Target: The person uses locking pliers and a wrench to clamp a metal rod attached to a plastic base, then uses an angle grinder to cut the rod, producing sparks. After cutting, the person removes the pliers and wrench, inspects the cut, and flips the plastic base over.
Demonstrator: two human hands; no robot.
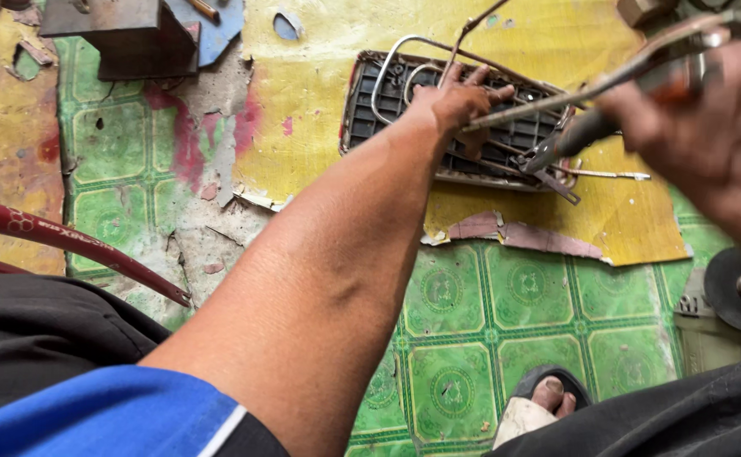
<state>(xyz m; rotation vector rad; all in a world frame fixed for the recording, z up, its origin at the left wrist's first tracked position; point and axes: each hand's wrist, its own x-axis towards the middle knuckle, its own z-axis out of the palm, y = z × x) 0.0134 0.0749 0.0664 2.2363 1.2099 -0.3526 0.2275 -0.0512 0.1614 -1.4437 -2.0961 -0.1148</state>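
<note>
My left hand reaches far forward and grips a thin metal rod where it crosses a dark plastic grille lying flat on the floor. Bent chrome wire lies over the grille. My right hand at the upper right is closed on a pair of long metal pliers with a dark handle, held above the grille's right end. A thin wire sticks out to the right under the pliers.
Worn yellow and green patterned floor covering with torn patches. A red bicycle frame tube at left, a dark metal block at top left, an angle grinder with disc at right, my sandalled foot below.
</note>
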